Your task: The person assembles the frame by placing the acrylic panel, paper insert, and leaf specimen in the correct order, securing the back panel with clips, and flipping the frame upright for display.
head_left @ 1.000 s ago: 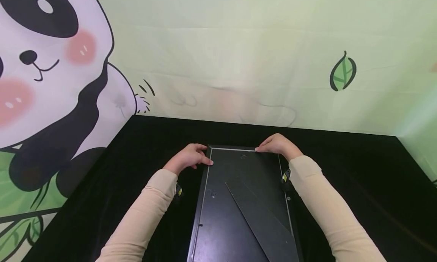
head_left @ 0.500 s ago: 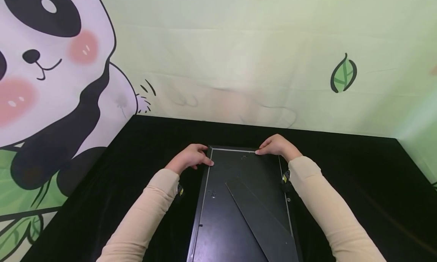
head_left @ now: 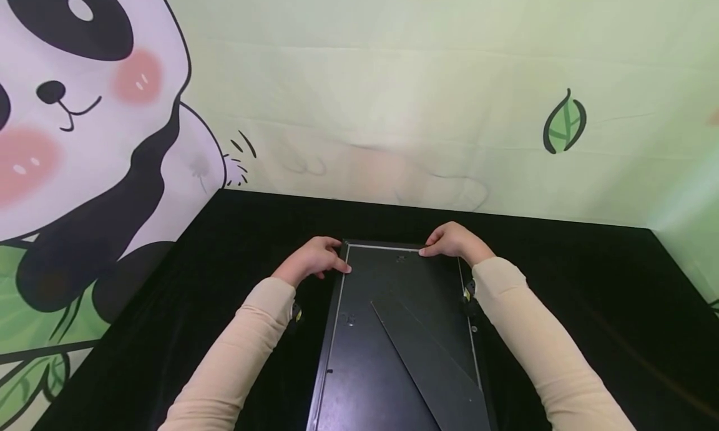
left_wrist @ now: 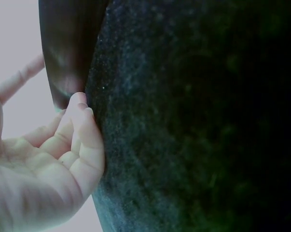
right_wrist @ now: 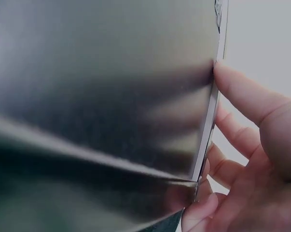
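A black picture frame [head_left: 359, 350] lies back side up in the head view, with a thin silvery line running inside its border. Diagonally across its backing board lies a flat easel leg [head_left: 432, 356]. My left hand [head_left: 314, 257] grips the far left corner, thumb on the back and forefinger reaching to the top edge. At the far edge, right of the middle, my right hand [head_left: 454, 241] pinches the border. In the right wrist view, the thumb and fingers of the right hand [right_wrist: 261, 145] hold the edge near a corner. Curled fingers of the left hand [left_wrist: 48, 169] show at the frame's side in the left wrist view.
Black cloth [head_left: 584, 319] covers the table under the frame. Behind it stands a pale green backdrop [head_left: 348, 94] with a printed panda [head_left: 140, 169] at left and a leaf at right. The frame's near end runs out of the head view.
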A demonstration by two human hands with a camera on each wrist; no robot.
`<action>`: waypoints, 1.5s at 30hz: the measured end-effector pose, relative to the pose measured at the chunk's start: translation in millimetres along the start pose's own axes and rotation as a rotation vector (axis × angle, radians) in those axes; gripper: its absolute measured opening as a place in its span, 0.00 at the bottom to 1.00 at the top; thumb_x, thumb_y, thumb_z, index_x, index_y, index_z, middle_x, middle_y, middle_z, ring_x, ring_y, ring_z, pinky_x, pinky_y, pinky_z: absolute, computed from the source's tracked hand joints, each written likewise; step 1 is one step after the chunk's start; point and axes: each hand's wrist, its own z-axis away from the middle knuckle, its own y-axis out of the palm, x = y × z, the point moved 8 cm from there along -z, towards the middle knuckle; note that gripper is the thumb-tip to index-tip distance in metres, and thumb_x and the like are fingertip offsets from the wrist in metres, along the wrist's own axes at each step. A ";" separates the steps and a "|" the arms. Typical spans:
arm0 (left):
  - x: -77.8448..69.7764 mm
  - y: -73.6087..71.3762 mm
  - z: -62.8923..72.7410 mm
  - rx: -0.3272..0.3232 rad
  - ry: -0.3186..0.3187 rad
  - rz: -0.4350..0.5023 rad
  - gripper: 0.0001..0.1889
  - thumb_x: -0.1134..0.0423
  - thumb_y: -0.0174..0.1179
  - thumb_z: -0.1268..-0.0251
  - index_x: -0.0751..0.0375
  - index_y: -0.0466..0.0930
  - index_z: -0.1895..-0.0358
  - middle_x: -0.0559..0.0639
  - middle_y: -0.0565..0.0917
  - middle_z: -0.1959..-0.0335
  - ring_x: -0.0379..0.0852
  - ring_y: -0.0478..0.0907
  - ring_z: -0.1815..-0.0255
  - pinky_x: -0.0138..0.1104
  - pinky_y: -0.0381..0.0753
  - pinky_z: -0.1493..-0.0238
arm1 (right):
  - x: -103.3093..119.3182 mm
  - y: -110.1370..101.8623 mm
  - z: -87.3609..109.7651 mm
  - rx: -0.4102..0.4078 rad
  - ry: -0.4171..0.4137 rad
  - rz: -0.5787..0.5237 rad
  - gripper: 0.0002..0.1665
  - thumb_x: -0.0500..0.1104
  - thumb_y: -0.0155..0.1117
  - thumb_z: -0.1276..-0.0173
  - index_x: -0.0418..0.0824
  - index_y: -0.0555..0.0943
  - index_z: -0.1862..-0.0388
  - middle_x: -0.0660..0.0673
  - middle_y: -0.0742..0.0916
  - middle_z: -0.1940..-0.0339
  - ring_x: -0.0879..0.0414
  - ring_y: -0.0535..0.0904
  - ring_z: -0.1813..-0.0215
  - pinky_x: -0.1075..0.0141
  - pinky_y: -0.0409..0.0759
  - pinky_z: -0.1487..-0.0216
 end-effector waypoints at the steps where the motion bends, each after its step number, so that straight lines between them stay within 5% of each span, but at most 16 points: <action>1: 0.7 -0.2 0.0 0.000 -0.001 -0.001 0.38 0.63 0.71 0.49 0.67 0.66 0.33 0.56 0.80 0.58 0.49 0.74 0.61 0.36 0.78 0.69 | 0.6 0.7 -0.5 0.005 -0.003 0.012 0.17 0.47 0.71 0.39 0.34 0.82 0.59 0.40 0.81 0.55 0.48 0.74 0.54 0.53 0.74 0.47; 10: 2.9 -3.9 2.0 -0.007 0.000 0.005 0.38 0.62 0.70 0.48 0.66 0.66 0.32 0.57 0.81 0.56 0.51 0.74 0.58 0.37 0.78 0.67 | 9.1 0.7 -2.9 0.011 -0.039 0.090 0.18 0.48 0.70 0.38 0.35 0.81 0.58 0.40 0.80 0.55 0.48 0.73 0.55 0.56 0.74 0.51; 19: -1.9 5.4 5.7 0.008 0.065 -0.035 0.36 0.60 0.68 0.42 0.67 0.64 0.32 0.58 0.79 0.57 0.49 0.75 0.62 0.35 0.77 0.68 | -1.1 -0.1 2.2 0.056 -0.107 0.111 0.18 0.49 0.65 0.33 0.35 0.80 0.55 0.39 0.80 0.54 0.47 0.73 0.54 0.54 0.74 0.49; 25: -0.1 4.3 15.5 -0.028 0.074 -0.077 0.34 0.57 0.65 0.38 0.66 0.64 0.32 0.60 0.79 0.56 0.49 0.75 0.68 0.36 0.77 0.69 | -0.5 -10.2 13.5 0.069 -0.199 0.121 0.30 0.55 0.61 0.32 0.35 0.76 0.40 0.33 0.79 0.42 0.41 0.75 0.43 0.49 0.73 0.41; 32: 5.0 5.2 41.7 0.023 0.105 0.003 0.39 0.54 0.64 0.37 0.60 0.57 0.27 0.59 0.77 0.54 0.49 0.76 0.65 0.37 0.80 0.64 | -12.2 -22.1 58.1 0.050 -0.255 0.038 0.44 0.56 0.63 0.33 0.32 0.61 0.29 0.29 0.71 0.35 0.35 0.69 0.34 0.45 0.69 0.37; 38: 10.9 11.7 72.3 0.112 0.128 0.137 0.43 0.59 0.66 0.38 0.60 0.50 0.25 0.60 0.74 0.54 0.48 0.77 0.65 0.41 0.84 0.63 | -32.5 -13.9 105.7 0.045 -0.312 -0.029 0.49 0.54 0.65 0.34 0.29 0.55 0.27 0.29 0.73 0.36 0.36 0.72 0.37 0.47 0.74 0.42; 45: 18.2 26.0 100.1 0.164 0.134 0.154 0.47 0.63 0.70 0.44 0.67 0.49 0.25 0.63 0.73 0.52 0.48 0.82 0.67 0.42 0.84 0.65 | -54.0 6.7 143.7 0.079 -0.335 -0.116 0.50 0.49 0.68 0.36 0.25 0.54 0.28 0.29 0.74 0.38 0.42 0.76 0.43 0.60 0.79 0.49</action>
